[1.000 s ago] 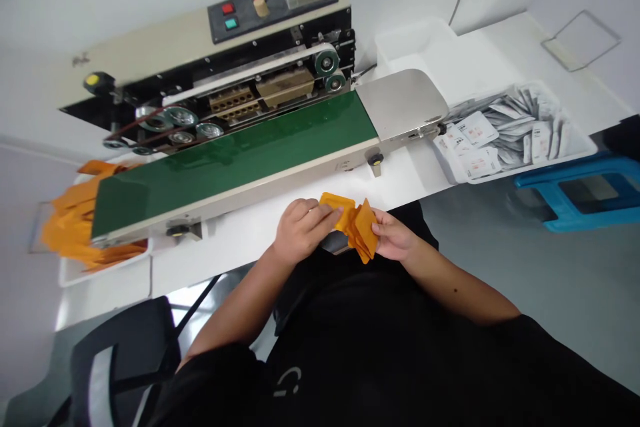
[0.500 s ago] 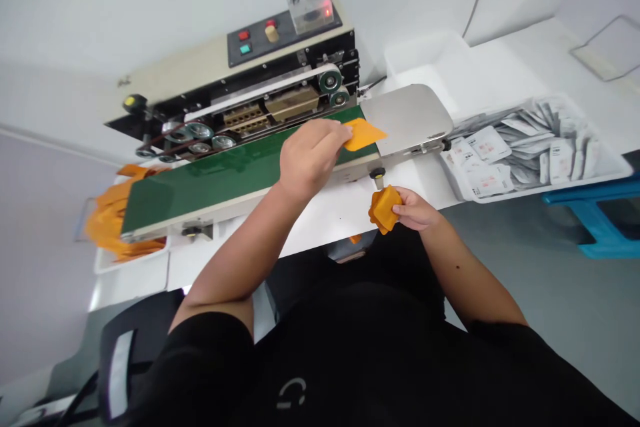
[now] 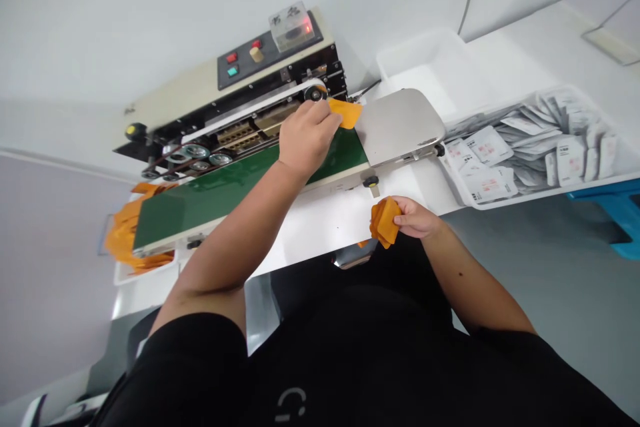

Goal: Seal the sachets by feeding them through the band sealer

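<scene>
Between its fingers and thumb my left hand [image 3: 306, 137] pinches one small orange pouch [image 3: 346, 113], at the right-hand intake end of a band sealing machine [image 3: 200, 90]. The pouch's upper edge is close to the machine's rollers; whether it has entered between the belts I cannot tell. Below this hand runs the green conveyor belt [image 3: 195, 197]. Lower and to the right, in front of the table edge, my right hand [image 3: 417, 218] is closed on a small stack of orange pouches [image 3: 385, 221], slightly fanned out.
A metal plate [image 3: 400, 123] extends the belt on the right. Beyond it stand a white tray [image 3: 467, 193] of grey-white sachets [image 3: 530, 140] and another white bin [image 3: 425, 57]. Orange pouches [image 3: 125, 227] pile up in a bin at the belt's left end. A blue stool [image 3: 613, 213] stands at right.
My left hand has carried its pouch from above the belt up and back toward the machine's rollers. My right hand still holds the stack, slightly lower. The view has shifted a little.
</scene>
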A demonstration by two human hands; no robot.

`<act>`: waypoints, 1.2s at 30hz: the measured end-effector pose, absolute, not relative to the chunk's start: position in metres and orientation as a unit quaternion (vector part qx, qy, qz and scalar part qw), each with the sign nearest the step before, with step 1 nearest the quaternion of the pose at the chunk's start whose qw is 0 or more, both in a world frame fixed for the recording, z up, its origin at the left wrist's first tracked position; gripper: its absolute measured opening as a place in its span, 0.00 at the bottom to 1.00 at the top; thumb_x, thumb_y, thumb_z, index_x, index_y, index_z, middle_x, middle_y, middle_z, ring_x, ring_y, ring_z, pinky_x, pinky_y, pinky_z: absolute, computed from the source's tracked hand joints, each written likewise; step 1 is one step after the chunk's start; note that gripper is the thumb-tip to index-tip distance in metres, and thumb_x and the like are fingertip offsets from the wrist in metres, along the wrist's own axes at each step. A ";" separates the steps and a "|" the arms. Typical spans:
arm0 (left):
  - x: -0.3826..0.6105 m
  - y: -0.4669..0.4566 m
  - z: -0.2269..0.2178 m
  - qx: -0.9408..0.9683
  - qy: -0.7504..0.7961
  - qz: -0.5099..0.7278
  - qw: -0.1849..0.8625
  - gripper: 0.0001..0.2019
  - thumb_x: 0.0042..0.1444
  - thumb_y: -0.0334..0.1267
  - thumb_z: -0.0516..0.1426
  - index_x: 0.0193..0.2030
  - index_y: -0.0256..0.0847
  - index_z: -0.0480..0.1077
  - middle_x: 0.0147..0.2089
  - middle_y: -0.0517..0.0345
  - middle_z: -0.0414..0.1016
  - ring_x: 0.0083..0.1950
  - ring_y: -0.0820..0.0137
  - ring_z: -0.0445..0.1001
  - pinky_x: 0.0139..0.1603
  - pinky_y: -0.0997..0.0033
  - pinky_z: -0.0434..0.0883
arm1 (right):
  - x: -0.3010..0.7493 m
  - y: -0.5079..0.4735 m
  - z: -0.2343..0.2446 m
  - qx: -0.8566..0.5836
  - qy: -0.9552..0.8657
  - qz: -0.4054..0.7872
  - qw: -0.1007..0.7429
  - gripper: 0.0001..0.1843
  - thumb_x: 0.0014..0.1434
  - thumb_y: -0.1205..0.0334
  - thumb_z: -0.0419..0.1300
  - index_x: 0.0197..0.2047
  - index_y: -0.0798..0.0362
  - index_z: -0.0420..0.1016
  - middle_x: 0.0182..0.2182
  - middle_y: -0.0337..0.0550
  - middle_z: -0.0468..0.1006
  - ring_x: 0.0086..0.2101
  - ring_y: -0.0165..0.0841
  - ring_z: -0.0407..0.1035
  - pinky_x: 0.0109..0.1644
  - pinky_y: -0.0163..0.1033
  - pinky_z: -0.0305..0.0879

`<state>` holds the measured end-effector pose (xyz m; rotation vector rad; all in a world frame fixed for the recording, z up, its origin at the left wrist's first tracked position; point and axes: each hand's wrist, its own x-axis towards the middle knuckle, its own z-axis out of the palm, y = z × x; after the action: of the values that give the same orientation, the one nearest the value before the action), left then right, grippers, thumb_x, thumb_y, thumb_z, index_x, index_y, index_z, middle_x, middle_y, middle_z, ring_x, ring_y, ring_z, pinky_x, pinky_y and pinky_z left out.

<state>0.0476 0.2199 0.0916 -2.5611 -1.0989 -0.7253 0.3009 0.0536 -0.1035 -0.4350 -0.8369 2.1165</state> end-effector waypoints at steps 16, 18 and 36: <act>0.048 0.221 0.101 -0.857 -0.461 -0.166 0.157 0.11 0.73 0.36 0.50 0.49 0.44 0.75 0.44 0.47 0.77 0.54 0.56 0.75 0.46 0.61 0.74 | 0.301 0.053 -0.105 -0.157 -0.318 0.845 0.401 0.28 0.55 0.57 0.80 0.56 0.56 0.79 0.49 0.51 0.84 0.45 0.37 0.82 0.50 0.41 0.80; 0.046 0.219 0.101 -0.851 -0.476 -0.154 0.157 0.11 0.72 0.35 0.50 0.49 0.44 0.75 0.45 0.46 0.78 0.55 0.55 0.74 0.47 0.60 0.74 | 0.301 0.053 -0.106 -0.152 -0.319 0.843 0.405 0.28 0.56 0.58 0.80 0.56 0.55 0.79 0.49 0.50 0.84 0.44 0.35 0.82 0.51 0.40 0.80; 0.010 0.042 0.063 -0.876 -0.381 -0.283 0.088 0.08 0.67 0.44 0.63 0.49 0.44 0.76 0.41 0.51 0.83 0.41 0.60 0.78 0.44 0.57 0.71 | 0.271 0.043 -0.074 -0.370 -0.248 0.765 0.466 0.31 0.54 0.53 0.80 0.58 0.50 0.78 0.52 0.48 0.84 0.46 0.41 0.82 0.48 0.44 0.80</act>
<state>0.0099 0.0422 0.0626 -2.6070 -1.1340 -0.8431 0.2713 0.0435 -0.0744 -0.9071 -0.6100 1.8768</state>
